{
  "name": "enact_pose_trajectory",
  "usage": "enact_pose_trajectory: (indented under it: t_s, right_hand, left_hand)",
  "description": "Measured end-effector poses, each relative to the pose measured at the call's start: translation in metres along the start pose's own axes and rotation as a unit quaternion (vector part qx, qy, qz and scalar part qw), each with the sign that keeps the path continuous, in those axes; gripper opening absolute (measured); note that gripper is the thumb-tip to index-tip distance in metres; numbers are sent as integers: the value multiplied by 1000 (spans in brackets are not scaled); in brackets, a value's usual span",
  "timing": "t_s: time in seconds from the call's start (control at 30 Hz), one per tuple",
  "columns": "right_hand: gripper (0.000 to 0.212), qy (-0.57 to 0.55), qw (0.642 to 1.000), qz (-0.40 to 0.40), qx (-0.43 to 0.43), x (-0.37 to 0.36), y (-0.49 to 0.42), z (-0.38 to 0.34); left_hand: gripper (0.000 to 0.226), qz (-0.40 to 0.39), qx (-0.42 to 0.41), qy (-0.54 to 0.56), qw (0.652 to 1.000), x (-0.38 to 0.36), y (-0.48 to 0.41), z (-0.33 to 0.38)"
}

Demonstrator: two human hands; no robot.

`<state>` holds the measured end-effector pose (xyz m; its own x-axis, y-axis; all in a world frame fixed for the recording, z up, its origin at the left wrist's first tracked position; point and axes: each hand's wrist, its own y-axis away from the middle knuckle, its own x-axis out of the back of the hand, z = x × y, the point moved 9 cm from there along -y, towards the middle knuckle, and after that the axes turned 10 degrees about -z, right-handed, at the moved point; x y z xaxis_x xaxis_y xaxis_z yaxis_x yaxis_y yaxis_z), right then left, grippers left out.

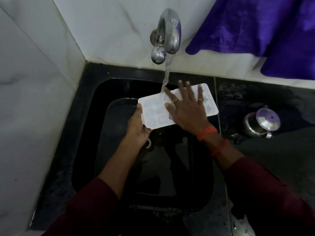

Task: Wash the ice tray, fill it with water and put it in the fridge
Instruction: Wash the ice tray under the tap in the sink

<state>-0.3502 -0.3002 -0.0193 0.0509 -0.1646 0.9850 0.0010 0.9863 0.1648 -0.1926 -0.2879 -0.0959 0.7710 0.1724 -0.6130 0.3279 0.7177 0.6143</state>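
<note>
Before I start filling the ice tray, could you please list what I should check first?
1. Water from the tap lands on the ice tray: ok.
2. The left hand grips the tray's left end: ok.
3. The right hand is clear of the moulds: not ok, it lies flat across them.
4. Tray is held over the sink: ok.
5. Moulds rinsed clean: cannot tell.
</note>
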Motion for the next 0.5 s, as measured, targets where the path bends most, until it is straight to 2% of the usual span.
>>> enact_pose_trajectory:
  t_s: [0.13, 0.2, 0.33, 0.4, 0.5]
  right_hand:
    - [58, -19, 996, 29, -83, 17, 14, 55]
    - [58, -93, 991, 31, -92, 22, 21, 74]
    - [45, -365, 930, 40, 4, 26, 36, 88]
    - [42, -439, 897, 22, 45, 22, 43, 88]
    - [50, -511, 854, -21, 97, 8, 51, 82]
  left_hand:
    - [38, -9, 4, -4, 1000, 1, -1, 2]
    - [39, -13, 9, -14, 1000, 1, -2, 3]
    - [43, -28, 23, -22, 999, 3, -5, 8]
    - [43, -27, 37, -34, 998, 9, -4, 13]
    - [38, -3, 67, -53, 996, 23, -2, 21]
